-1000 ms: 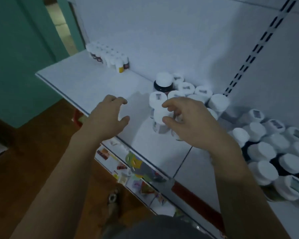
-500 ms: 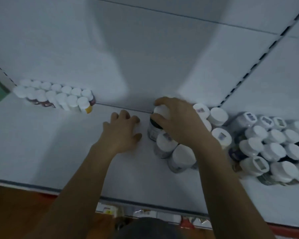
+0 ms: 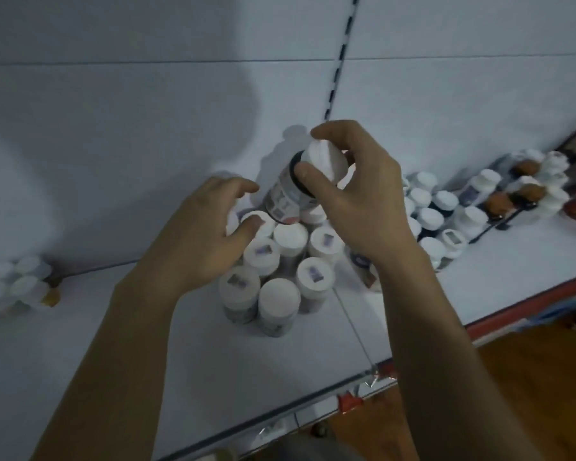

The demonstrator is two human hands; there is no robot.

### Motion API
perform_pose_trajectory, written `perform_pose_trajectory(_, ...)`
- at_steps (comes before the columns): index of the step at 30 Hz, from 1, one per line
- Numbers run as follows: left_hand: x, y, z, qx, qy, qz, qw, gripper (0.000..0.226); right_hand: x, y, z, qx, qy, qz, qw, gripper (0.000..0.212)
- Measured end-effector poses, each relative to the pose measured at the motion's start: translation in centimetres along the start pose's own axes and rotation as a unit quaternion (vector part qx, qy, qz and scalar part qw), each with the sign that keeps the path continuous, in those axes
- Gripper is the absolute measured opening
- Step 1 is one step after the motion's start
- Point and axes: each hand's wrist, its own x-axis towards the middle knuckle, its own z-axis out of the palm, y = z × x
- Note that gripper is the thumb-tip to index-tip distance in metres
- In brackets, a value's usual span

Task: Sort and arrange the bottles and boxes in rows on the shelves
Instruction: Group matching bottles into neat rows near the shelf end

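My right hand (image 3: pixel 356 197) grips a dark bottle with a white cap (image 3: pixel 286 191) by its cap and holds it tilted above a cluster of white-capped bottles (image 3: pixel 280 267) on the white shelf (image 3: pixel 147 344). My left hand (image 3: pixel 207 234) curls over the cluster's left side, its thumb and fingers around the cap of one standing bottle (image 3: pixel 263 224). Several caps in the cluster carry small printed stickers.
More white-capped bottles (image 3: pixel 439 211) stand in rows to the right, with brown-capped ones (image 3: pixel 512 191) beyond. A small group of white-capped bottles (image 3: pixel 14 284) sits at the far left. The shelf's front edge (image 3: pixel 313 410) runs diagonally, with wooden floor (image 3: pixel 529 394) below.
My right hand has lifted the dark bottle off the shelf and tilted it. My left hand has moved from the bare shelf onto the cluster. The camera has swung to the right.
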Motion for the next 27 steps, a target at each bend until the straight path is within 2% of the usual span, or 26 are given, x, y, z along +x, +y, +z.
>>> perform_pose_trajectory(3,1.7,2.7,2.0,0.065,-0.089,0.021,0.994,0.056,-0.5,2.6,-5.8,-0.022,0.065,0.039,0.997,0.044)
perform_pose_trajectory(5,2.9,4.4,3.8,0.101,-0.152,0.031,0.983,0.059,-1.1,4.8,-10.0,-0.040,0.124,0.068,0.989,0.048)
perform_pose_trajectory(9,5.8,9.0,8.0,0.126,-0.181,0.074,0.973,0.062,-2.2,10.2,-17.2,-0.082,0.186,0.138,0.969,0.053)
perform_pose_trajectory(16,10.4,18.7,19.2,0.144,-0.187,0.128,0.963,0.061,-3.5,20.6,-25.2,-0.077,0.142,0.196,0.967,0.045)
perform_pose_trajectory(22,14.4,26.1,28.4,0.098,-0.152,0.093,0.979,0.046,-2.6,31.9,-32.2,-0.086,0.093,0.216,0.968,0.045)
perform_pose_trajectory(27,16.7,29.5,32.1,0.113,-0.147,0.048,0.981,0.048,-0.2,38.4,-36.9,-0.148,0.014,0.221,0.964,0.037)
